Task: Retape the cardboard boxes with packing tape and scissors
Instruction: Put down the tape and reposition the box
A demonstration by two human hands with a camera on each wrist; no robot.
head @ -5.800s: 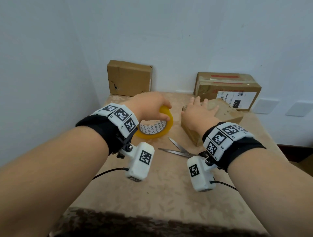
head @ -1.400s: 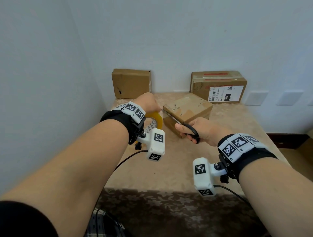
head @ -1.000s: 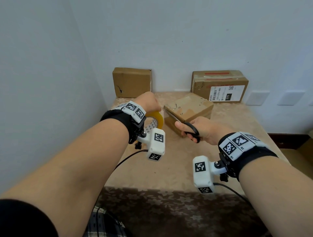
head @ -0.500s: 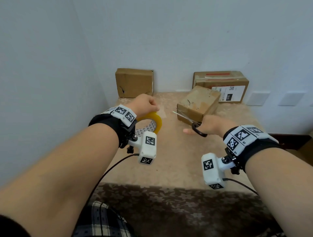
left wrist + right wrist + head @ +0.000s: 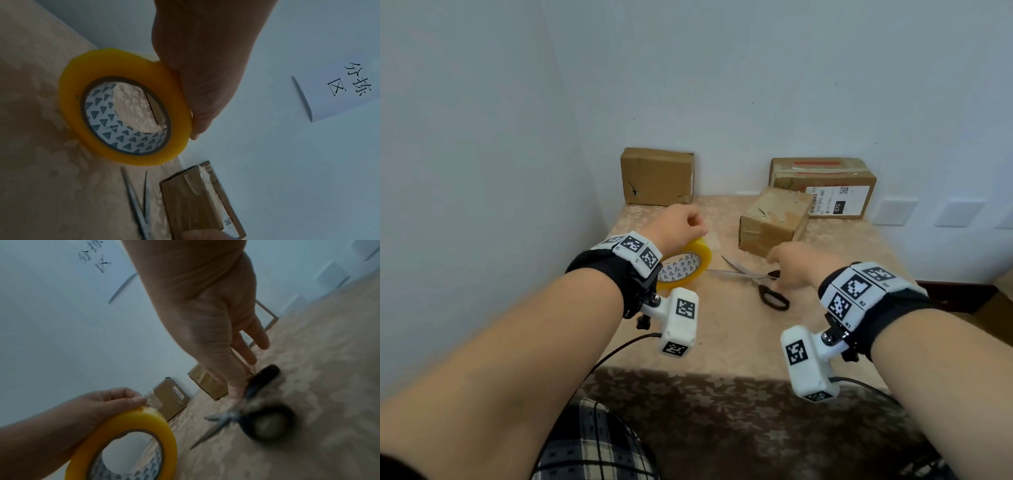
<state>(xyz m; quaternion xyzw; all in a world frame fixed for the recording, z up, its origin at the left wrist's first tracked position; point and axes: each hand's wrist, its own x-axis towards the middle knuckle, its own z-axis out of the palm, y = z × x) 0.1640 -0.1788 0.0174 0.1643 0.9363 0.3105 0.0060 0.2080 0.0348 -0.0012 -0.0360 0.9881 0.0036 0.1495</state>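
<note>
Bench [image 5: 722, 342]: beige floral cloth, pushed into a corner of pale walls.

Labelled box [image 5: 825, 186]: largest carton, back right against the wall, white shipping label facing front, red tape strip on top. Plain box [image 5: 657, 176]: back left against the wall, small tear low on the front face. Small box [image 5: 774, 219]: in front of the labelled box, touching or just shy of it, angled, clear tape over the top and down the near face.

Left hand [image 5: 681, 226]: raised over the left-centre of the bench, fingers [image 5: 131, 398] curled round the top of the tape roll [image 5: 685, 265], thumb and fingertips pinching a short loose end of clear tape at the rim. Roll yellow, held on edge and tilted, core printed with small triangles; whether its lower rim touches the cloth cannot be told.

Right hand [image 5: 794, 265]: low over the bench, right of the roll, fingers long and loosely spread, pointing down, gripping nothing. Thumb tip at or against the upper black handle of the scissors [image 5: 750, 277]; actual contact unclear, wrist view blurred there.

Scissors: flat on the bench between roll and right hand, just in front of the small box, blades parted and pointing left toward the roll, black loops to the right.

Sheet of paper [image 5: 339, 91] with handwritten characters on the wall, seen only from the wrist views.
</note>
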